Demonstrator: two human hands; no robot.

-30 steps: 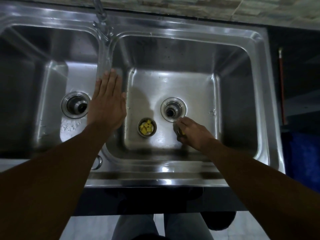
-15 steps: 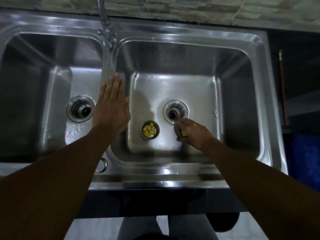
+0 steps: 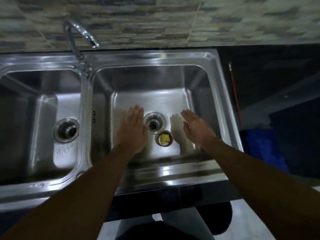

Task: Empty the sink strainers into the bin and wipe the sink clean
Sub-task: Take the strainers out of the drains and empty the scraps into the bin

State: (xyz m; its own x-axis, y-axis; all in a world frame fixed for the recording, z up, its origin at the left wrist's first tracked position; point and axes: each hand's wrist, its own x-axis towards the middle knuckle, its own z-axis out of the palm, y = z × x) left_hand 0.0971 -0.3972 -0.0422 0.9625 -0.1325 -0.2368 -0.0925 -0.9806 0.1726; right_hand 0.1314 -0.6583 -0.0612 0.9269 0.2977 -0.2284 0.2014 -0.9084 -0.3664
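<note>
Stainless double sink (image 3: 173, 172), both hands spread over right basin, gripping nothing.
Left hand (image 3: 132, 129) flat, fingers straight, just left of open drain (image 3: 153, 124); right hand (image 3: 195, 126) fingers straight too, palm turned inward, right of drain. Between them small steel strainer (image 3: 164, 138) with yellow scraps (image 3: 164, 137), sitting on basin floor just beside drain's near-right edge, touched by neither hand. Further out: left basin drain (image 3: 66, 129), curved tap (image 3: 78, 38) at back rim, stone-look tiles (image 3: 155, 23), blurred blue material (image 3: 263, 149) far right.

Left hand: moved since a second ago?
Yes. The left hand went rightward off the divider to beside the right basin's drain.
</note>
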